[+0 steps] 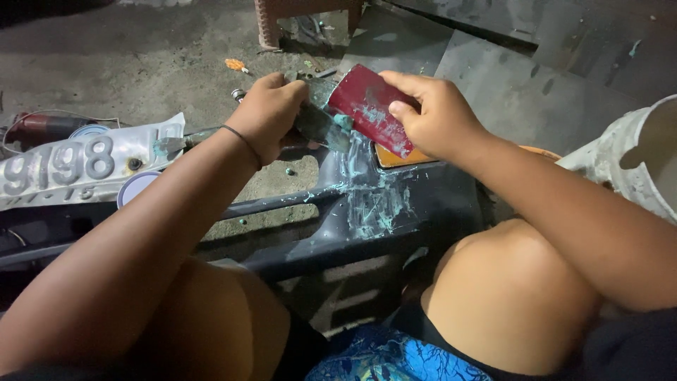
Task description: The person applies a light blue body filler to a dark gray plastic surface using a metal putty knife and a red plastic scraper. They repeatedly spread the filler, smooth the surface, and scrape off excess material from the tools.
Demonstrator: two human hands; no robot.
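Left hand (268, 113) is fisted tight round a putty knife (321, 125), right hand (430, 116) pinching a red card (370, 106) between thumb and fingers, edges meeting just past the fingertips. Best to wipe slowly, card tilted, so the teal filler (377, 204) smeared on the dark panel (395, 212) below the knuckles stays even.

The red card (371, 107) in the right hand (431, 116) looks like stiff, smooth plastic with a dull sheen, smeared with pale teal paste, and the scraper (321, 125) in the left hand (268, 113) is dark, matt and crusted with the same paste. The dark panel (395, 212) below looks like glossy moulded plastic, scratched and streaked teal where the paste sits, with an orange glossy lens (395, 156) set into it. The plate (77, 169) is embossed, dented metal with a worn silvery finish, the floor (141, 63) rough matt concrete, and the bucket (635, 162) chalky, paint-caked plastic.
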